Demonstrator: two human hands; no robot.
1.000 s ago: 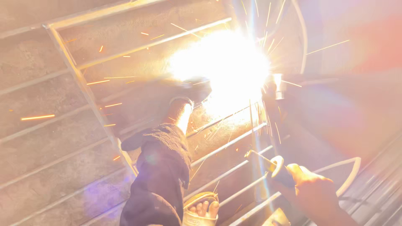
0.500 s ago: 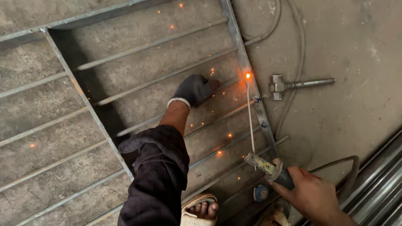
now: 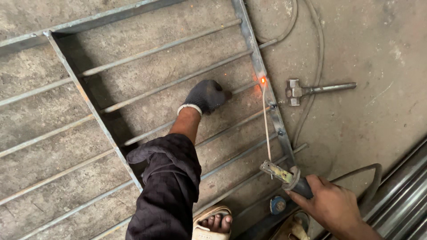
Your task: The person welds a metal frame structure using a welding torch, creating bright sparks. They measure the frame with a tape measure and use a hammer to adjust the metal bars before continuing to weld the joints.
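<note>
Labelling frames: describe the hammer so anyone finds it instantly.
Start at the metal grille frame lying on the concrete floor. Just outside its right rail, beside the glowing weld spot, lies the hammer: all-metal, head toward the rail, the only loose tool there.

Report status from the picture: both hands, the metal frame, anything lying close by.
Left hand, gloved, pressing a bar of the metal frame. Right hand bare, gripping the rod holder; rod tip glowing on the frame. Hammer lying just beyond.
</note>
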